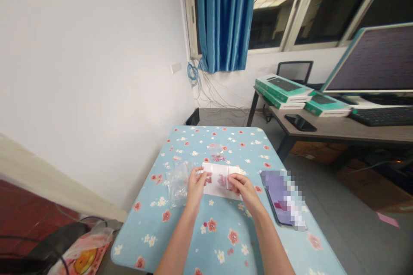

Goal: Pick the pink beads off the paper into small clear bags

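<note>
A white sheet point(217, 167) lies on the flowered table, with both my hands over it. My right hand point(242, 185) pinches the edge of a small clear plastic bag point(223, 181) with pink pieces inside. At the sheet's left side, the fingers of my left hand point(196, 183) are closed at a small reddish thing point(208, 179), too small to make out. Beside that hand lie clear plastic bags point(179, 184) with small whitish bits in them. Just beyond the sheet is another small clear bag point(216, 153) holding pinkish-red pieces.
A phone point(280, 200), partly pixelated, lies at the right of the blue flowered table point(180, 240). A desk point(329, 131) farther right bears green keyboard boxes point(280, 88), a dark phone point(300, 123), a keyboard point(383, 116) and a monitor point(374, 62). A white wall point(97, 73) borders the left.
</note>
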Demonstrator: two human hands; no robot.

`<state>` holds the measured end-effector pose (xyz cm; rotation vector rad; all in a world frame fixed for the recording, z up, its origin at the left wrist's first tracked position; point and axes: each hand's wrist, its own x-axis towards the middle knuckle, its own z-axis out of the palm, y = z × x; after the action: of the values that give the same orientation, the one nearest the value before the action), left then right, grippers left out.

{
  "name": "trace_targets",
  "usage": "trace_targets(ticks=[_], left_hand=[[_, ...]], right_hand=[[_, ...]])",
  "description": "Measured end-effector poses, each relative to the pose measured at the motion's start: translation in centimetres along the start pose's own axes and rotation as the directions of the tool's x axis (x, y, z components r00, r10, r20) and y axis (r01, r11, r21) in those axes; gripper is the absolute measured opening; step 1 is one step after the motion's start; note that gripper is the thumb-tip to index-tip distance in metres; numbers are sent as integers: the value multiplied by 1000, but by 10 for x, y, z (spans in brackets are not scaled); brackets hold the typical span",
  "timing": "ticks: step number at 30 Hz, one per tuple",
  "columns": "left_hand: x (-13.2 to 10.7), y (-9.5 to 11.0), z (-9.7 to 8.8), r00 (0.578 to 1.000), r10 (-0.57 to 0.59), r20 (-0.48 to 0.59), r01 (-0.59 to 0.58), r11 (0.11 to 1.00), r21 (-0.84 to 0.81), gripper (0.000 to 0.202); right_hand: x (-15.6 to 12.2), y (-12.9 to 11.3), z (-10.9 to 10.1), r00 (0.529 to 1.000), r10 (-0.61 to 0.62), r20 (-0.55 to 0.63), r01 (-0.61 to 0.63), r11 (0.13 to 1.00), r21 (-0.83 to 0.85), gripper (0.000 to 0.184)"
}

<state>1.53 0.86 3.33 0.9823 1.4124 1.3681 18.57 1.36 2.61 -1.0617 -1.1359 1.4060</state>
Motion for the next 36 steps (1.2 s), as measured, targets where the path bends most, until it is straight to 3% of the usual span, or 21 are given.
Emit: trace_targets(ticks=[2,4,7,9,16,18,23,26,29,32,36], left_hand=[[-6,7,0,970,223,-94,-201,958,204,35],[-15,17,2,920,388,-60,-336,856,392,25],[-28,32,8,930,299,216,-366,817,445,19],[-33,38,12,920,208,332,-348,824,447,23],[-33,40,10,864,189,467,-427,768,478,29],[-33,40,10,859,224,459,-472,693,545,30],[-37,42,15,815,327,478,-574,341,745,27],[-42,41,20,803,342,489,-580,254,774,27],[-47,35,23,815,319,483,-566,264,781,24],[-49,31,21,846,286,450,-529,351,772,22],[-47,30,10,868,295,400,-497,491,715,16]], right_hand=[[0,-1,1,1000,-2,9,2,1000,-2,30],[-2,-3,3,999,-19,26,19,1000,-1,31],[-4,-8,7,995,-63,75,64,998,-7,31],[-6,-10,9,990,-91,112,94,995,-27,32],[-9,-13,8,979,-97,182,115,989,-88,32],[-9,-14,9,980,-136,149,153,982,-108,33],[-8,-12,10,959,-280,40,282,936,-213,30],[-5,-8,4,928,-362,-86,327,905,-273,27],[-3,-7,-1,893,-412,-183,340,881,-329,22],[-2,-10,1,902,-410,-135,345,872,-349,20],[-4,-12,10,930,-359,-79,331,912,-242,20]])
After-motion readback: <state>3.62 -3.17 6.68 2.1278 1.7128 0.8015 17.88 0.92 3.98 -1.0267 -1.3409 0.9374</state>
